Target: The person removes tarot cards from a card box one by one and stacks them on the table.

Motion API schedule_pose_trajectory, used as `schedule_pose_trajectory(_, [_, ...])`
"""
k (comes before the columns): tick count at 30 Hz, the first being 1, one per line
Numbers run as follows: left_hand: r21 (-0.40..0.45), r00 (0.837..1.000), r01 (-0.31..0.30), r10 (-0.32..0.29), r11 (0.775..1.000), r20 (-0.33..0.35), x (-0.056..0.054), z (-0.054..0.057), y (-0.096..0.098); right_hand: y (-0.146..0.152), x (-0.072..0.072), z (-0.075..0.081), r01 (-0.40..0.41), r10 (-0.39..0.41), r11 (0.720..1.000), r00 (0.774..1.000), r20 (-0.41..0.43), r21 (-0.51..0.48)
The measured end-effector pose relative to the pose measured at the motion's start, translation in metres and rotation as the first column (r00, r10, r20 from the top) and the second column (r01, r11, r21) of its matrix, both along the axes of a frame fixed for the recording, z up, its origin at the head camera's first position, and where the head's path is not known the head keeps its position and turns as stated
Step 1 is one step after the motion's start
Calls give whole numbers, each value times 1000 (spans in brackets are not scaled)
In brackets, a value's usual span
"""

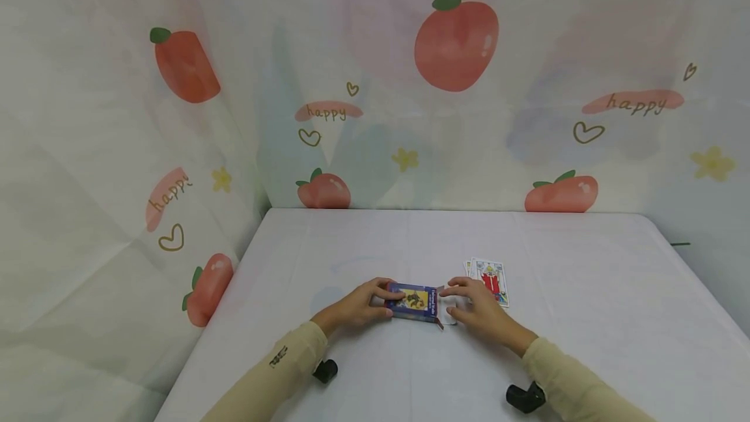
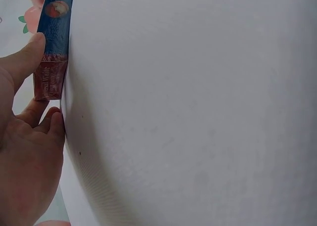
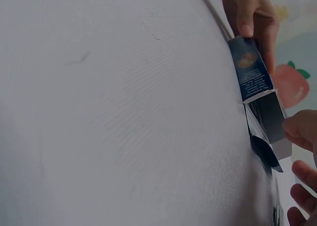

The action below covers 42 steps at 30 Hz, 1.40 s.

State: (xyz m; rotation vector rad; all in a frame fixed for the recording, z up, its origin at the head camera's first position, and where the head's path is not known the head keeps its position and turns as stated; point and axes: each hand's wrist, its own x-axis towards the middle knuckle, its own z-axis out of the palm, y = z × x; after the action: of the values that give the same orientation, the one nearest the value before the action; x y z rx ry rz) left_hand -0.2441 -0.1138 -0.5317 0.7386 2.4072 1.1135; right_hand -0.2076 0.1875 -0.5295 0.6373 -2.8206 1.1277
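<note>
A blue and yellow tarot card box point(image 1: 413, 301) lies on the white table, its right end open with the flaps out. Around its left end, my left hand point(image 1: 360, 305) grips it between thumb and fingers; the left wrist view shows that thumb point(image 2: 30, 55) on the box's side. My right hand point(image 1: 483, 311) is at the open end, fingers and thumb apart. In the right wrist view, the right thumb point(image 3: 299, 129) is beside the opening and a loose dark flap point(image 3: 265, 154). Whether it touches the box I cannot tell.
Just beyond the right hand, a few overlapping tarot cards point(image 1: 492, 275) lie face up, a red-robed figure on top. The white tabletop point(image 1: 410, 376) spreads around the box. A printed fabric backdrop point(image 1: 375, 83) stands behind and to the left.
</note>
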Motion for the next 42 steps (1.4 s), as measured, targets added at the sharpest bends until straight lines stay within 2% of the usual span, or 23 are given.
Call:
schedule_pose_trajectory(9, [13,1000,-2,2,1000,6,0,-2,0,-5,0,1,30,-30,999,998,61,-13])
schedule_pose_trajectory(28, [-6,1000,-6,6,1000,1,-1,0,1,-15,-3,-10,84,-82,996,995,51,-42])
schedule_pose_trajectory(33, [-4,1000,-18,19,1000,12,0,1,1,-20,-2,-12,126,-123,989,992,38,-76])
schedule_pose_trajectory(42, [-7,1000,-14,14,1000,2,1,1,2,-28,0,-15,185,-181,980,982,61,-79])
